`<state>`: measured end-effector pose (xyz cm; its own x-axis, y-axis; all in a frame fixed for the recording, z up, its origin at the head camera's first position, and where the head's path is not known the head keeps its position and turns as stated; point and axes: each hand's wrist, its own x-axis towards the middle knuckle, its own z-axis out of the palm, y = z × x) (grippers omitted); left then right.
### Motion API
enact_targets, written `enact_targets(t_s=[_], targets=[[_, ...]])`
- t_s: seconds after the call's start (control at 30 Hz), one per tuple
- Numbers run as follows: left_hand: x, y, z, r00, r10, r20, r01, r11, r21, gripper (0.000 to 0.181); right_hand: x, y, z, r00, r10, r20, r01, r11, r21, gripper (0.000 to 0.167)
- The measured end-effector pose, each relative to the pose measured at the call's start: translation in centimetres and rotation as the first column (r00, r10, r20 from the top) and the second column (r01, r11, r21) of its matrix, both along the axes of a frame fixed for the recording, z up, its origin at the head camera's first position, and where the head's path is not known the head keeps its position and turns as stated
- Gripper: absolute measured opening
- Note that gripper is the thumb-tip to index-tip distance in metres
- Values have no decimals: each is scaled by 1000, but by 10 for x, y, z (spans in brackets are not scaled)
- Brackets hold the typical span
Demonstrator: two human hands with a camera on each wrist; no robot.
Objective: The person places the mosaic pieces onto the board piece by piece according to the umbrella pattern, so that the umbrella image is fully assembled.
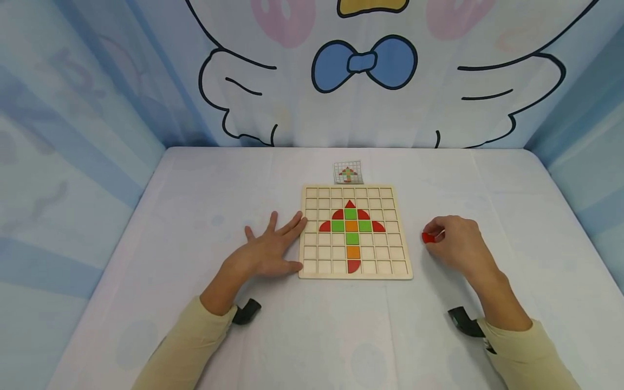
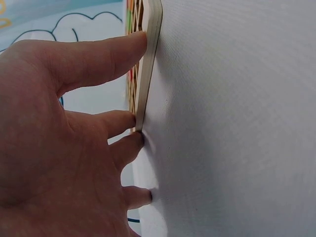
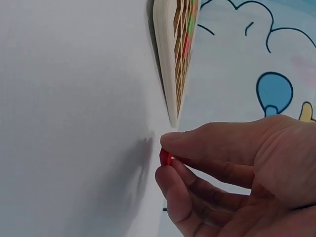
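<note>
A wooden grid board (image 1: 317,253) lies on the table with red, green and orange tiles set in its squares. They form an arrow-like shape with a red triangle (image 1: 350,205) at the top and a red quarter-round tile (image 1: 353,266) at the bottom. My left hand (image 1: 265,254) is spread out at the board's left edge, thumb and some fingertips touching it. To the right of the board, my right hand (image 1: 455,241) pinches a small red tile (image 3: 166,157) between thumb and fingers, over the table. The fingers partly hide that tile's shape.
A small pattern card (image 1: 348,172) with a printed grid and a similar coloured figure lies just behind the board. The white-covered table (image 1: 219,184) reaches back to a printed curtain (image 1: 297,108). A dark wrist camera (image 1: 247,312) is strapped at each sleeve.
</note>
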<state>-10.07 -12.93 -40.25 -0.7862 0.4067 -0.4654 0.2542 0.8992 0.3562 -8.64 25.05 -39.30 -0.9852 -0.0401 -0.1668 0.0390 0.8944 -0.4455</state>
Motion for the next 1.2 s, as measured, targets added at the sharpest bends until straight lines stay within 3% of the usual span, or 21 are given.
enact_targets(t_s=[0.5, 0.73, 1.0, 1.2], targets=[[0, -1, -1, 1000, -19, -9, 19, 1000, 4, 95, 11, -44, 3, 987, 118, -113, -128, 989, -78, 17], [0, -1, -1, 1000, -10, -7, 10, 1000, -1, 95, 17, -73, 3, 976, 190, -106, -202, 972, -117, 16], [-1, 0, -3, 1000, 0, -16, -1, 1000, -13, 97, 22, -102, -2, 928, 346, -141, -364, 920, -141, 19], [-1, 1, -4, 1000, 5, -14, -5, 1000, -15, 97, 26, -120, -7, 906, 398, -140, -417, 896, -153, 18]])
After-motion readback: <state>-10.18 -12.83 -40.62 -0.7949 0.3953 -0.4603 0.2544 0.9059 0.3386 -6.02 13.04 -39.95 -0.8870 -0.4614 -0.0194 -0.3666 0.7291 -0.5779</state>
